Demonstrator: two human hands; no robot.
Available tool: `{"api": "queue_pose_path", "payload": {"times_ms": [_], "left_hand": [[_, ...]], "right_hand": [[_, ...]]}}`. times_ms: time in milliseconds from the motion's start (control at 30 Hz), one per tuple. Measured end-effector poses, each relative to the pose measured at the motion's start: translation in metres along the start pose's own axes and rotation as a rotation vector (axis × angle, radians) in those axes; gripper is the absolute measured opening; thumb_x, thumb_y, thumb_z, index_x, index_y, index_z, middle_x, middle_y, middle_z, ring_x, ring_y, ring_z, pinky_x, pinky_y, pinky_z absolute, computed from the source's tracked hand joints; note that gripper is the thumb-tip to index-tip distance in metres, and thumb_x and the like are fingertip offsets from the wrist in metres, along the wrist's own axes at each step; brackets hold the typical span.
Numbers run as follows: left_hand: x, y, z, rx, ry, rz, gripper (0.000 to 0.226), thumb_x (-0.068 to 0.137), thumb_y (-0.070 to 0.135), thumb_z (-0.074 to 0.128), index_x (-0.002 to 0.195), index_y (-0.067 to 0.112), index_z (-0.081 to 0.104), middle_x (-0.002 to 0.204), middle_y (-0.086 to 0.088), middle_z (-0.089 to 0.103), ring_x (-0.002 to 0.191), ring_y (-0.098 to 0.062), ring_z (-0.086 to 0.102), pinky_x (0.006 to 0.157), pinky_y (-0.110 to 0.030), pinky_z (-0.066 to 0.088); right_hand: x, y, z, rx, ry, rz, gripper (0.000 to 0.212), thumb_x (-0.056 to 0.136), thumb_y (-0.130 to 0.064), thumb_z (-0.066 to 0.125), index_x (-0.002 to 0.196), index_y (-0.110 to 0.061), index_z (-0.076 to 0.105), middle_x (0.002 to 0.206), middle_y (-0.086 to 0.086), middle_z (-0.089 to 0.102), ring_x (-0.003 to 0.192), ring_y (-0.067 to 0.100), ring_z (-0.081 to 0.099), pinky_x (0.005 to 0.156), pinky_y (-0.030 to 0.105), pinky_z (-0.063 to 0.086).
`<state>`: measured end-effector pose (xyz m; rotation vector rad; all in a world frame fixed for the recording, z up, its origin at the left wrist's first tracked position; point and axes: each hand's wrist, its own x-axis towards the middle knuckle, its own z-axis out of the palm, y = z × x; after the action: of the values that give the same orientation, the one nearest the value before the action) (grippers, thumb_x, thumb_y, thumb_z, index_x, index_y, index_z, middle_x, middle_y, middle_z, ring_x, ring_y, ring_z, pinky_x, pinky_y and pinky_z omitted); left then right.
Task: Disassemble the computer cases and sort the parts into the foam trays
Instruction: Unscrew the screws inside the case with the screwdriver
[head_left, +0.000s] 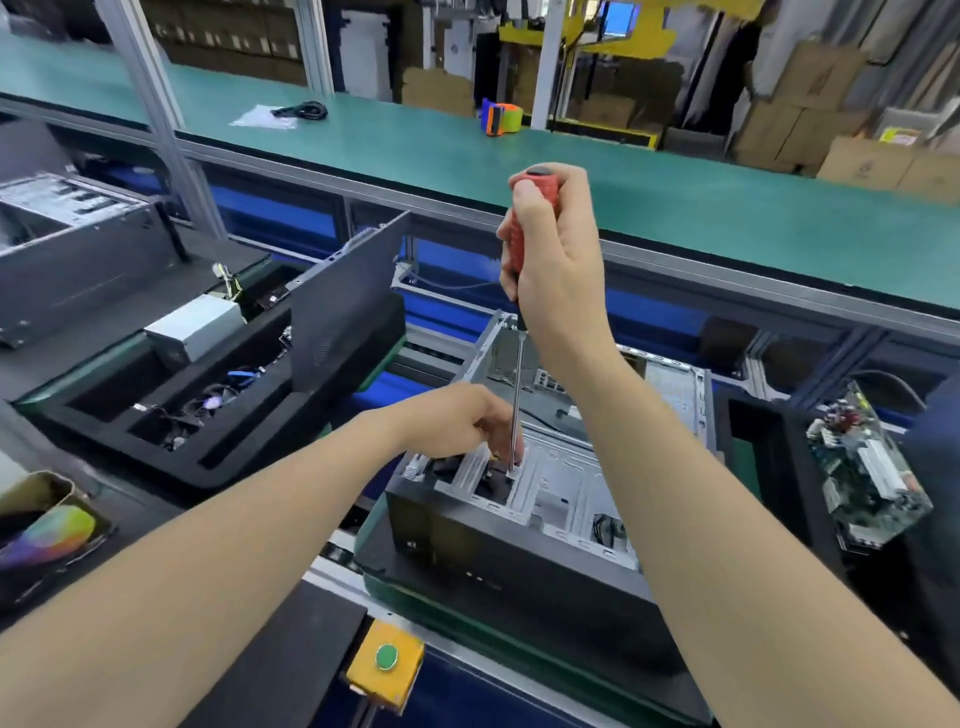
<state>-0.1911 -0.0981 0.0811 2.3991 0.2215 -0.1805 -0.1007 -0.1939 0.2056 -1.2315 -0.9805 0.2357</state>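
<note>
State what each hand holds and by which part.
Right hand: screwdriver, gripped by its red handle. Left hand: fingers down inside the computer case; any hold there is hidden.

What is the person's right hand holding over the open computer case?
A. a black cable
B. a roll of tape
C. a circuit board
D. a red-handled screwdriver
D: the right hand grips a red-handled screwdriver upright, its long shaft reaching down into the open computer case, where the left hand rests by the tip.
</note>
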Motion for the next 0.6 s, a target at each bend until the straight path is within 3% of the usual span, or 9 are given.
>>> {"api": "queue_pose_path", "payload": {"times_ms": [100, 367, 600], "left_hand": [[0.004, -0.007, -0.002, 0.007, -0.023, 0.030, 0.067, 0.083, -0.011, 0.035, 0.102, 0.040, 0.073, 0.095, 0.021, 0.076, 0.100, 0.002, 0.067, 0.093, -0.028, 0.054], [0.014, -0.015, 0.003, 0.015, -0.054, 0.081, 0.063, 0.081, -0.012, 0.036, 0.106, 0.033, 0.073, 0.093, 0.020, 0.076, 0.095, 0.002, 0.067, 0.094, -0.032, 0.055], [0.021, -0.021, 0.003, -0.015, -0.046, 0.071, 0.059, 0.084, -0.006, 0.037, 0.102, 0.037, 0.073, 0.092, 0.024, 0.075, 0.093, 0.009, 0.066, 0.080, -0.016, 0.048]], "right_hand": [[0.001, 0.006, 0.006, -0.012, 0.029, 0.018, 0.021, 0.106, -0.030, 0.048, 0.117, -0.013, 0.053, 0.081, -0.001, 0.057, 0.068, 0.018, 0.049, 0.058, 0.036, 0.041], [-0.003, 0.019, 0.007, -0.058, 0.098, 0.034, 0.020, 0.102, -0.029, 0.047, 0.114, -0.015, 0.054, 0.080, -0.001, 0.057, 0.068, 0.018, 0.049, 0.059, 0.036, 0.041], [-0.003, 0.019, 0.007, -0.073, 0.137, 0.017, 0.018, 0.103, -0.028, 0.047, 0.114, -0.015, 0.055, 0.081, 0.000, 0.057, 0.069, 0.018, 0.051, 0.059, 0.035, 0.043]]}}
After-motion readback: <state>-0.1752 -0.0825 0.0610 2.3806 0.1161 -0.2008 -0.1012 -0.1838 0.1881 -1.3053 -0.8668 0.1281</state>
